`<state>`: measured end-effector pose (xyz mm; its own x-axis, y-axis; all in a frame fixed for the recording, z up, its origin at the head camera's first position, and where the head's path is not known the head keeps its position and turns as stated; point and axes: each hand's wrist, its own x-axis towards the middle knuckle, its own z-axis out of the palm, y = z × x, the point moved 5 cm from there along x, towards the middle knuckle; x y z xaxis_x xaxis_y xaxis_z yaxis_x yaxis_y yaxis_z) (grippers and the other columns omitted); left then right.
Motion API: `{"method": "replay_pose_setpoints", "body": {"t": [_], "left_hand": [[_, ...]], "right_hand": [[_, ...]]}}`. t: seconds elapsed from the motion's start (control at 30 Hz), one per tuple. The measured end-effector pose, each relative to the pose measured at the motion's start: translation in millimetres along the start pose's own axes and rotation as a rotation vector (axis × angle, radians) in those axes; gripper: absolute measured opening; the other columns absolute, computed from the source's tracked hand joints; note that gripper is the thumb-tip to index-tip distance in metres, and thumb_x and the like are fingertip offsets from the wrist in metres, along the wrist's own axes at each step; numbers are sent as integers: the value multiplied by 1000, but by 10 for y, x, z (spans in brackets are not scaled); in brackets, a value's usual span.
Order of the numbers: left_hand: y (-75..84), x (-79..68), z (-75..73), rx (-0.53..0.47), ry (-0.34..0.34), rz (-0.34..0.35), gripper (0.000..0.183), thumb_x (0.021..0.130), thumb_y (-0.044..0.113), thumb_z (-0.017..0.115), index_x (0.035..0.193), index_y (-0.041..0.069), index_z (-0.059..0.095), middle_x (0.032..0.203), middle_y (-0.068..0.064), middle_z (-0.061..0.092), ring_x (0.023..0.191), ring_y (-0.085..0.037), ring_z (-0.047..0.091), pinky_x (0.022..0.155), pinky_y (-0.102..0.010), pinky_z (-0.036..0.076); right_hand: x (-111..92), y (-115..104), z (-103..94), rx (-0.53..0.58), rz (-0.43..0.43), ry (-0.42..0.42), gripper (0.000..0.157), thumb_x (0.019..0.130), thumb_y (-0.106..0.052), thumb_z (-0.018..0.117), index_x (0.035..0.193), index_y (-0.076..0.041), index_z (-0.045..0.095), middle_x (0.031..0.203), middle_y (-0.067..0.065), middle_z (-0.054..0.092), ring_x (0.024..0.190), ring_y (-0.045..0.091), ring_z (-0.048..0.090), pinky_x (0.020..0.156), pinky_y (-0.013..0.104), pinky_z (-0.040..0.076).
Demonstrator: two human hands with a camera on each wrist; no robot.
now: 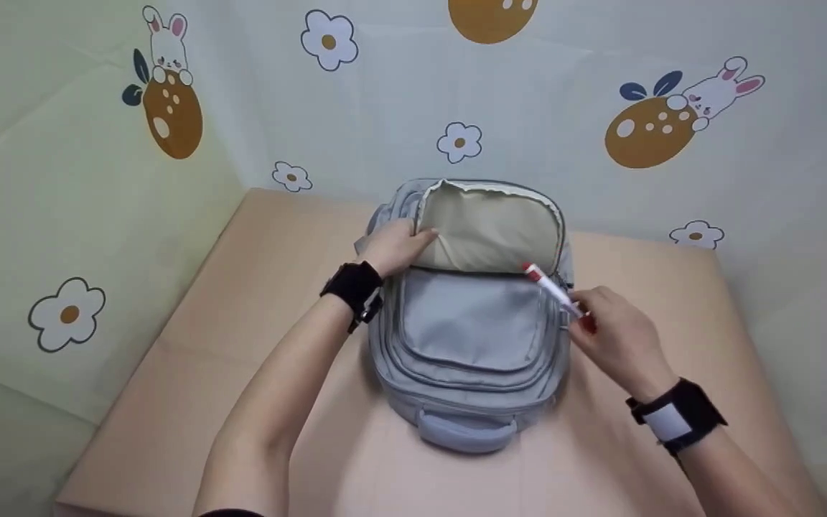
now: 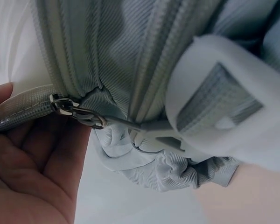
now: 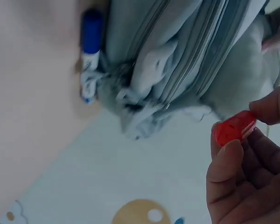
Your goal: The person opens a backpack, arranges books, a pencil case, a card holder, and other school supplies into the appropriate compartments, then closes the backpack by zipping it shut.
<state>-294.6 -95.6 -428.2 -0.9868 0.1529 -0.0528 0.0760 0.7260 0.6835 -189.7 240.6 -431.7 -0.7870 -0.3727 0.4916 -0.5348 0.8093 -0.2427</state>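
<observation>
A grey backpack (image 1: pixel 472 316) lies with its top handle toward me, its front pocket unzipped and the beige lining (image 1: pixel 492 226) showing. My left hand (image 1: pixel 395 248) pinches the left edge of that pocket flap; in the left wrist view the zippered edge (image 2: pixel 25 109) runs between thumb and fingers, close to a metal zipper slider (image 2: pixel 63 105). Over the backpack's right side, my right hand (image 1: pixel 622 334) holds a white marker with red ends (image 1: pixel 550 289), tilted toward the pocket. Up close, thumb and fingers grip its red end (image 3: pixel 235 128).
Beside the backpack, a blue-capped marker (image 3: pixel 91 60) lies on the table in the right wrist view. The pale table (image 1: pixel 241 345) meets patterned cloth walls (image 1: pixel 385 108) at the back and left. The backpack's carry handle (image 1: pixel 467 434) points toward the near side.
</observation>
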Motion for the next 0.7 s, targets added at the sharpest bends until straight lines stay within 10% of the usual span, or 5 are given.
{"method": "replay_pose_setpoints", "body": {"t": [0.2, 0.7], "left_hand": [[11, -19, -20, -31, 11, 30, 50, 104, 49, 51, 68, 17, 42, 57, 5, 39, 49, -12, 37, 49, -28, 32], [80, -54, -70, -136, 11, 75, 50, 103, 49, 54, 66, 18, 41, 57, 7, 36, 48, -9, 33, 47, -26, 29]], "right_hand": [[75, -340, 256, -67, -140, -23, 25, 81, 1, 71, 106, 1, 75, 82, 6, 60, 66, 19, 53, 54, 34, 46], [536, -561, 455, -105, -43, -40, 6, 90, 0, 67, 85, 2, 66, 78, 17, 60, 65, 37, 62, 56, 51, 51]]}}
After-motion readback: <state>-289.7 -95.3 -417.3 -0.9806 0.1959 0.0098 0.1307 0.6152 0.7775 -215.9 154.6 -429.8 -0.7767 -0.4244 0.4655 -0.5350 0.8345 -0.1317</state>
